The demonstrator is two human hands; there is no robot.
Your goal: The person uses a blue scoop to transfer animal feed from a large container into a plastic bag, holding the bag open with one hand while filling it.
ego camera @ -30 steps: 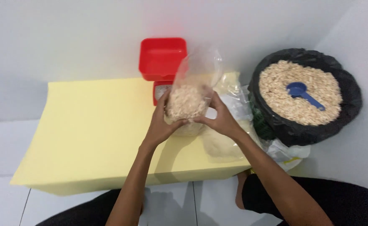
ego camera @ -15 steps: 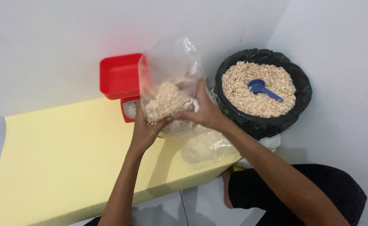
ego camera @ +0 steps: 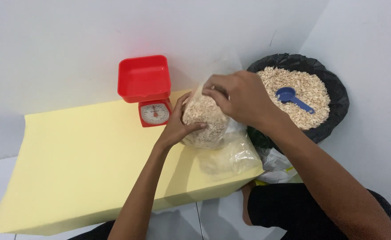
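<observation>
Together, our hands grip a clear bag of pale flakes (ego camera: 203, 122) near the yellow surface's (ego camera: 84, 155) back right corner: left hand (ego camera: 180, 126) cupped around its side, right hand (ego camera: 240, 98) pinched shut over its top, hiding the bag's mouth from view.

A person's left hand (ego camera: 177, 126) cups the side of a clear bag (ego camera: 204, 120) filled with pale flakes, while the right hand (ego camera: 240, 95) pinches its top shut. The bag stands on a yellow table (ego camera: 80, 164), just right of a red scale (ego camera: 146, 89) at the far edge. A second filled bag (ego camera: 231, 158) lies just near of it, at the table's right corner. To the right, a black-lined tub (ego camera: 337, 98) holds more flakes and a blue scoop (ego camera: 293, 98).
</observation>
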